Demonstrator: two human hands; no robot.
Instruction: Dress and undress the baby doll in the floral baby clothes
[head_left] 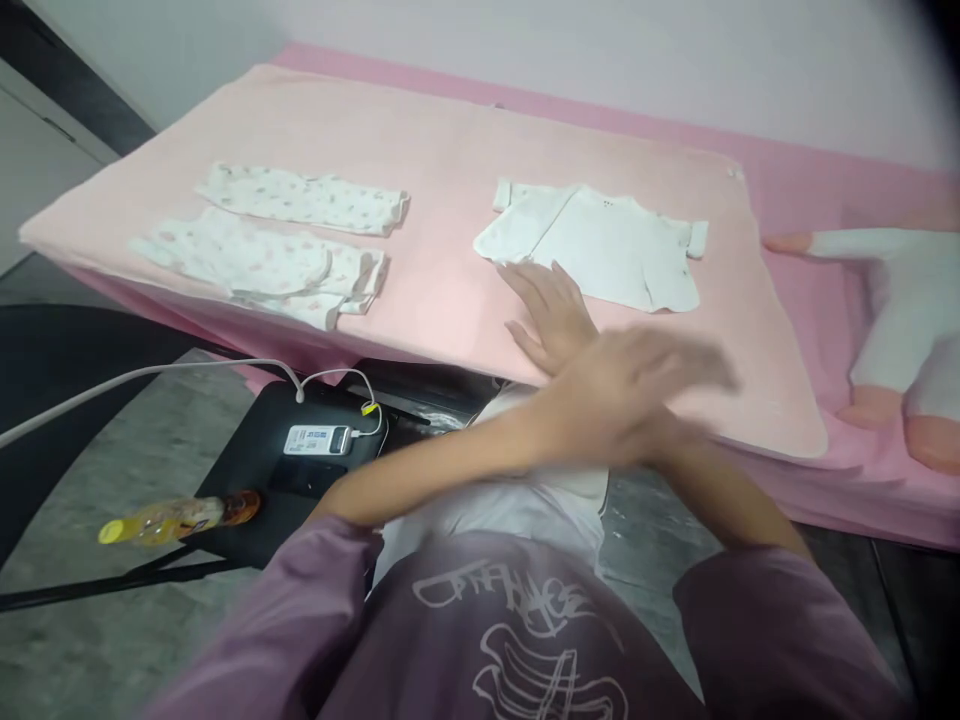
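Note:
My forearms cross, the left one over the right. My left hand (637, 390) is smeared by motion above the table's front edge; its fingers stretch to the right and nothing shows in it. Beneath and beyond it, my right hand (553, 315) is open with fingers spread, palm down over the pink cover (435, 290). Its fingertips are at the lower edge of a small white wrap-front baby top (600, 240), which lies spread flat with short sleeves out. Whether they touch the cloth, I cannot tell.
Folded patterned baby clothes (300, 200) and another patterned garment (255, 262) lie on the left. A white-clothed doll (907, 290) is at the right edge. Below left, a black stool (247, 430) carries a cabled white device (319, 440) and a yellow-capped bottle (180, 518).

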